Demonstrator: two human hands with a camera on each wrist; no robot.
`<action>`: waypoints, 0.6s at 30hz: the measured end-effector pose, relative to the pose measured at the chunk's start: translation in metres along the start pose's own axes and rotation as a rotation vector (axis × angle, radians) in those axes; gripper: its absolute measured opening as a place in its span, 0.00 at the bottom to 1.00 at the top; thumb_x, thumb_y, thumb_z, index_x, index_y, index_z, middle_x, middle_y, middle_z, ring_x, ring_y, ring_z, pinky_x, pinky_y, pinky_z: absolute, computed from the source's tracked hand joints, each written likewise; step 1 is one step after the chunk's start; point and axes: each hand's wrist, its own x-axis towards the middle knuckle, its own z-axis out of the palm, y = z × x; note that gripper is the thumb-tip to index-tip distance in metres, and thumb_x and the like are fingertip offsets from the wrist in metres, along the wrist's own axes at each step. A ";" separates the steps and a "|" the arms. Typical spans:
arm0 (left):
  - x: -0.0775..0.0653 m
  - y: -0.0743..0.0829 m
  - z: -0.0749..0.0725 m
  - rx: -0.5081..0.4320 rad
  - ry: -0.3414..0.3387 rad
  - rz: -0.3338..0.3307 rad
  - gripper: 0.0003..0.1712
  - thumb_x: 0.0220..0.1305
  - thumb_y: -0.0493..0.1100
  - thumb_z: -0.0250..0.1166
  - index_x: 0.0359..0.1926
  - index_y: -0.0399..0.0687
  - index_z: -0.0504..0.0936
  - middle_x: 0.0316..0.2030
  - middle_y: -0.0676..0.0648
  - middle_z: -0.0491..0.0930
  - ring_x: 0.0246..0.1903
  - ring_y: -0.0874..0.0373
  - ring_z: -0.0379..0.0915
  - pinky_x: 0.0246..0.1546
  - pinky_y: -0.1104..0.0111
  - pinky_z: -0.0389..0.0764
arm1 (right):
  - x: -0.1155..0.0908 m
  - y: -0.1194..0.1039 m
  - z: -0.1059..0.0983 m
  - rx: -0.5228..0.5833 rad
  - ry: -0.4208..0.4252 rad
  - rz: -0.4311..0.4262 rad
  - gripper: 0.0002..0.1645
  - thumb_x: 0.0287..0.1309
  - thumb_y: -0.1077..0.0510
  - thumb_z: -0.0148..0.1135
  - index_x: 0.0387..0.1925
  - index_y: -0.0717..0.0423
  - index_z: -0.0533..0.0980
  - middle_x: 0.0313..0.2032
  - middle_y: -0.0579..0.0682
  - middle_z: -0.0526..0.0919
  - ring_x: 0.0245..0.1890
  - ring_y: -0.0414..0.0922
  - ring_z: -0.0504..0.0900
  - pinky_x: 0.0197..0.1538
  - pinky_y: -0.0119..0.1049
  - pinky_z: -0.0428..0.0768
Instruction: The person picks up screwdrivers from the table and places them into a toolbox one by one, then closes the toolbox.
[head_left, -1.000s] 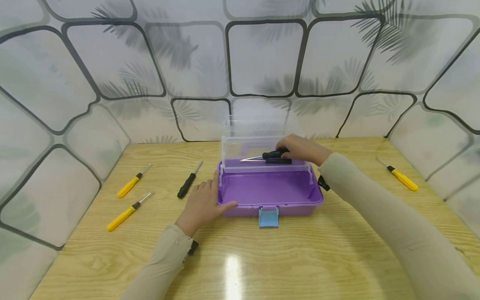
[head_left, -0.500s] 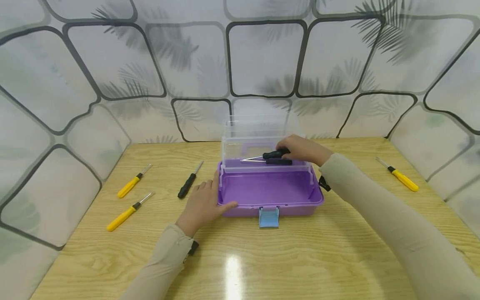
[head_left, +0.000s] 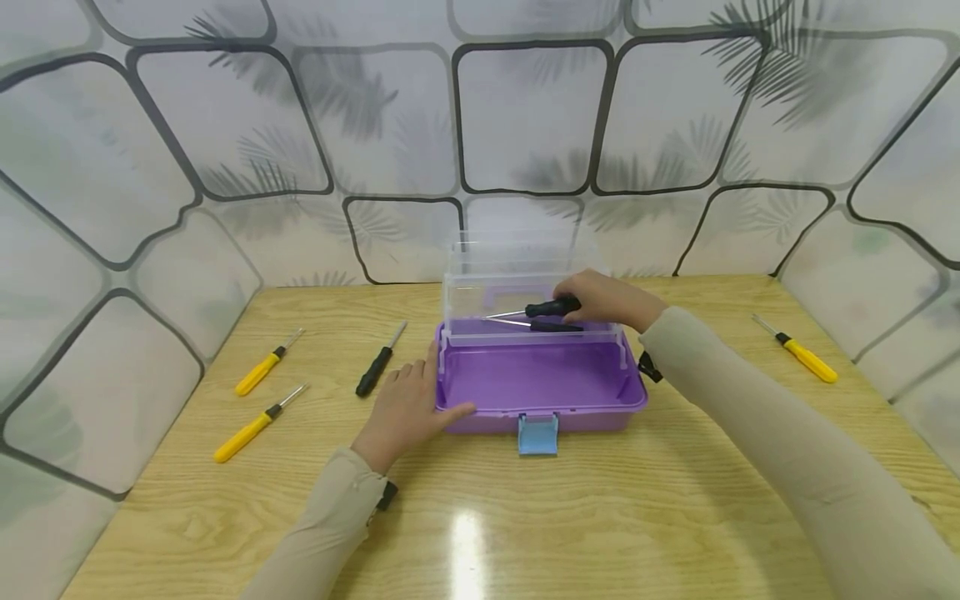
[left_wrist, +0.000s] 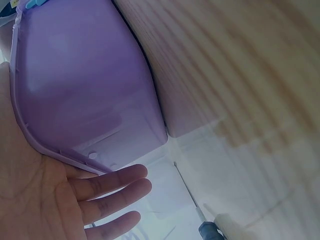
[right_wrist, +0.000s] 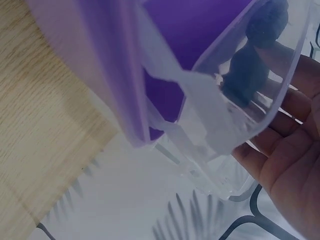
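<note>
A purple toolbox (head_left: 540, 375) stands with its clear lid (head_left: 517, 258) raised, and a clear tray (head_left: 525, 339) sits at its back. My right hand (head_left: 600, 298) grips the black handle of a screwdriver (head_left: 551, 307) over that tray, shaft pointing left. Just below it, a second black screwdriver (head_left: 555, 327) lies in the tray. In the right wrist view, the dark handle (right_wrist: 250, 70) shows through clear plastic, my fingers on it. My left hand (head_left: 405, 408) rests on the box's left side, thumb along the front rim; its fingers (left_wrist: 112, 182) extend along the wall in the left wrist view.
Left of the box a black screwdriver (head_left: 379, 360) lies on the wooden table (head_left: 570, 525). Two yellow screwdrivers (head_left: 258, 423) are farther left, and another yellow screwdriver (head_left: 804, 357) lies far right. A blue latch (head_left: 537, 435) hangs down at the box's front. A patterned backdrop (head_left: 532, 117) surrounds the table.
The second screwdriver in the tray has turned slightly, its handle a little nearer the front. The held screwdriver's tip has shifted slightly right. My left hand has stayed in place.
</note>
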 end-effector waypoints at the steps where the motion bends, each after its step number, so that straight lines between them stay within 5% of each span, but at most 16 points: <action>1: 0.000 0.000 0.000 -0.001 0.000 0.000 0.64 0.53 0.76 0.54 0.71 0.31 0.45 0.50 0.34 0.77 0.50 0.40 0.73 0.54 0.53 0.75 | -0.001 0.000 0.000 -0.003 0.003 -0.002 0.12 0.49 0.60 0.69 0.35 0.62 0.80 0.32 0.53 0.84 0.33 0.46 0.79 0.44 0.45 0.78; 18: 0.000 0.000 -0.001 -0.015 0.005 -0.006 0.64 0.52 0.75 0.55 0.71 0.32 0.45 0.49 0.34 0.77 0.50 0.40 0.73 0.54 0.53 0.74 | -0.007 0.000 -0.009 0.017 -0.005 0.040 0.22 0.52 0.60 0.67 0.48 0.68 0.76 0.44 0.61 0.83 0.45 0.55 0.80 0.53 0.49 0.78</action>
